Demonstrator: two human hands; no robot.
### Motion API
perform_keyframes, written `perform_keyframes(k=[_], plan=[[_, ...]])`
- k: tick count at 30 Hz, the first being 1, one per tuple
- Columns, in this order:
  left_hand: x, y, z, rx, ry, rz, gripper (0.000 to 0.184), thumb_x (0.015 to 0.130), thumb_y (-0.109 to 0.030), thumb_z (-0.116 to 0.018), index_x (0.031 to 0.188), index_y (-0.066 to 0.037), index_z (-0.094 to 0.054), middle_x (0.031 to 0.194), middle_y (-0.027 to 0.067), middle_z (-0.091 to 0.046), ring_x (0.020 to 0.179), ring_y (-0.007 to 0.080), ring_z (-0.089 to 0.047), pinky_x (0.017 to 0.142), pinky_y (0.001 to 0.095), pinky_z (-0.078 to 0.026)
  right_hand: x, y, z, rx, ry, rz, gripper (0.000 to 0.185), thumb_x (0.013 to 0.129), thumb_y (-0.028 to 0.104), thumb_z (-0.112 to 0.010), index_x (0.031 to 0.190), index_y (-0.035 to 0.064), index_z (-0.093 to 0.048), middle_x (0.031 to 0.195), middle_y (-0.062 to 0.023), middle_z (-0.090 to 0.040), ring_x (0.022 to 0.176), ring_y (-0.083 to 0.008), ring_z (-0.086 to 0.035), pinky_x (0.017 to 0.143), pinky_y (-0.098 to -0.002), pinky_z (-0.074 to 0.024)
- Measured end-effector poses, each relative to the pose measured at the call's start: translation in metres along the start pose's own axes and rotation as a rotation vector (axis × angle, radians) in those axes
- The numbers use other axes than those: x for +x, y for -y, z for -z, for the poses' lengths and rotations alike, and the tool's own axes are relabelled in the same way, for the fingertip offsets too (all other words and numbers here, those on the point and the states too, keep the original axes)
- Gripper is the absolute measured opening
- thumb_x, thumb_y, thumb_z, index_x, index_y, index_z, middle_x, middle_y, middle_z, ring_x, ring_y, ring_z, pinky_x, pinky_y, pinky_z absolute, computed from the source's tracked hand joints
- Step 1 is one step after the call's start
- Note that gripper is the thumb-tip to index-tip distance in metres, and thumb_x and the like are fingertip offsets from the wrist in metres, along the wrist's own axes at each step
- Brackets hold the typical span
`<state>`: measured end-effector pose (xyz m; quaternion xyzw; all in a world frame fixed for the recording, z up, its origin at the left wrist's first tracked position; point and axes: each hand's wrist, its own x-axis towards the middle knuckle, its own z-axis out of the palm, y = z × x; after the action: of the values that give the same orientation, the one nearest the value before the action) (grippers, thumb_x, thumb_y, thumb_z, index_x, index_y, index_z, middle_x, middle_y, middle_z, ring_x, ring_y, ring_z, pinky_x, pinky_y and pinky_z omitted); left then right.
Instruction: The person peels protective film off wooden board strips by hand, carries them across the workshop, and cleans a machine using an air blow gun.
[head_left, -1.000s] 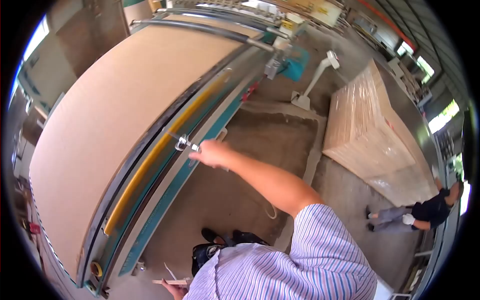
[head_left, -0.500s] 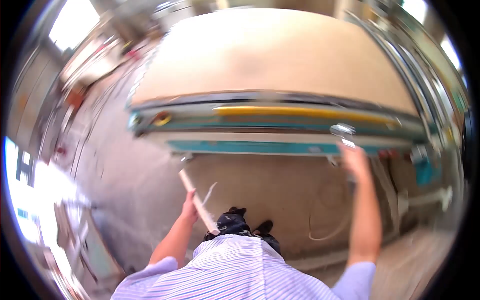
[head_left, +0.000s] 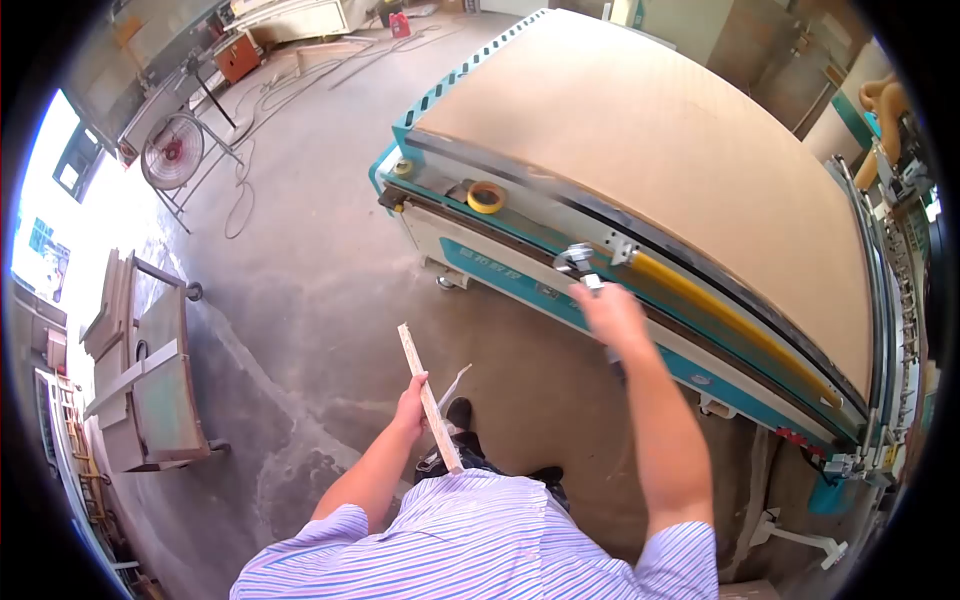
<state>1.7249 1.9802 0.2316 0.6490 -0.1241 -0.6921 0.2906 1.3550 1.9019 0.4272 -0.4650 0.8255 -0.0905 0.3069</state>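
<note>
My left hand (head_left: 410, 402) is closed around a narrow wooden strip (head_left: 412, 352), which slants across in front of my waist. A thin whitish strand (head_left: 456, 381) sticks out beside it. My right hand (head_left: 614, 318) grips a hand tool (head_left: 577, 260) with a silver metal head; a dark end shows below my fist. Its exact kind cannot be made out. The tool is in front of the near side of the teal and white machine (head_left: 490, 265), close to a yellow bar (head_left: 700, 310). I cannot tell whether it touches the machine.
A large tan board (head_left: 660, 150) covers the machine's top. A yellow tape roll (head_left: 486, 197) lies on its ledge. At left stand a wheeled cart with panels (head_left: 165, 400) and a round fan (head_left: 173, 150). Cables (head_left: 290, 88) run over the floor.
My view has swung left, so the machine now appears angled to the right and the cart and fan show clearly. Both hands still hold the same things.
</note>
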Motion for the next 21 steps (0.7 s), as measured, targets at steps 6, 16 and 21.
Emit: perform_keyframes(k=[6, 16, 21], plan=[[0.042, -0.048, 0.070, 0.012, -0.071, -0.012, 0.039, 0.088, -0.053, -0.064, 0.080, -0.017, -0.051, 0.063, -0.0031, -0.040, 0.052, 0.0121, -0.045, 0.046, 0.0310, -0.036, 0.052, 0.040, 0.010, -0.058, -0.112, -0.098, 0.056, 0.093, 0.057, -0.056, 0.099, 0.0036, -0.072, 0.097, -0.0195, -0.072, 0.097, -0.0357, -0.069, 0.082, -0.0469, -0.0534], [0.081, -0.075, 0.080, 0.031, -0.005, 0.071, 0.040, 0.087, -0.053, -0.064, 0.089, -0.014, -0.053, 0.069, -0.0010, -0.042, 0.057, 0.0137, -0.047, 0.048, 0.0313, -0.040, 0.033, 0.064, -0.016, 0.015, 0.007, -0.183, 0.058, 0.093, 0.058, -0.056, 0.095, 0.0020, -0.072, 0.085, -0.0178, -0.073, 0.084, -0.0334, -0.071, 0.078, -0.0446, -0.0538], [0.088, -0.100, 0.059, 0.025, 0.007, 0.013, 0.044, 0.087, -0.055, -0.063, 0.096, -0.013, -0.054, 0.074, 0.0003, -0.045, 0.061, 0.0144, -0.049, 0.050, 0.0319, -0.041, 0.028, -0.045, 0.026, 0.162, -0.211, -0.373, 0.054, 0.095, 0.052, -0.057, 0.080, 0.0019, -0.069, 0.065, -0.0124, -0.066, 0.059, -0.0262, -0.068, 0.059, -0.0419, -0.0525]])
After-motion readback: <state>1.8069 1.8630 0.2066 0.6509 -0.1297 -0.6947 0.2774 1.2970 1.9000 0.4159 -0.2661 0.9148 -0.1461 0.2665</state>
